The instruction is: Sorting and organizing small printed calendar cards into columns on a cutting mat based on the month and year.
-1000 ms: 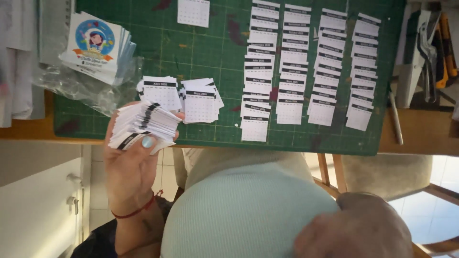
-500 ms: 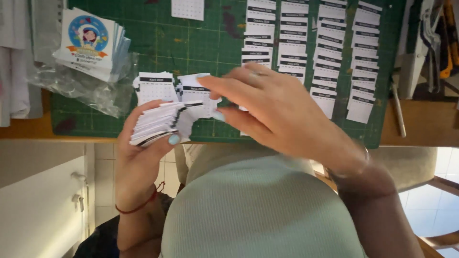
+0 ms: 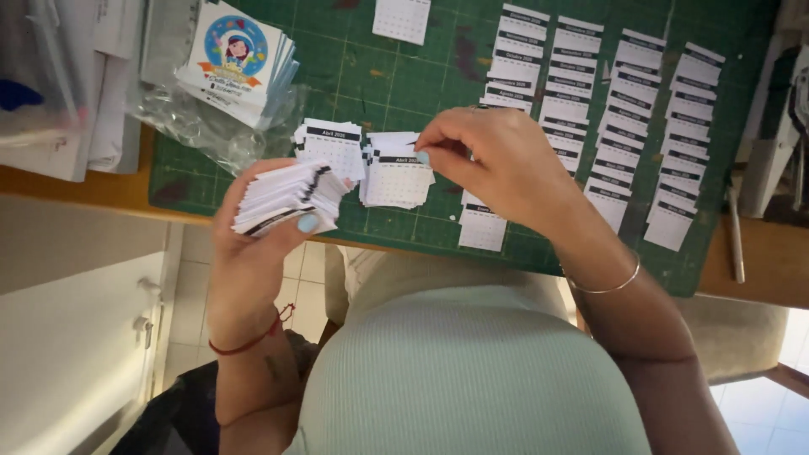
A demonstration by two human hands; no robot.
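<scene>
My left hand (image 3: 257, 244) grips a thick stack of small white calendar sheets (image 3: 286, 195) at the near edge of a green cutting mat (image 3: 404, 76). My right hand (image 3: 497, 164) rests over a small pile of the same sheets (image 3: 394, 173) on the mat, with its fingertips pinched at the pile's top edge. Whether a sheet is between the fingers is not clear. A second small pile (image 3: 333, 147) lies just left of it.
Overlapping columns of calendar sheets (image 3: 624, 126) cover the mat's right half. A stack of illustrated cards (image 3: 240, 59) lies on a clear plastic bag at the upper left. A single sheet (image 3: 403, 18) sits at the top. Tools (image 3: 779, 143) stand at the right, papers at far left.
My right hand came up from my lap, reached across to the stack in my left hand, then moved onto the pile on the mat. The left hand stayed put.
</scene>
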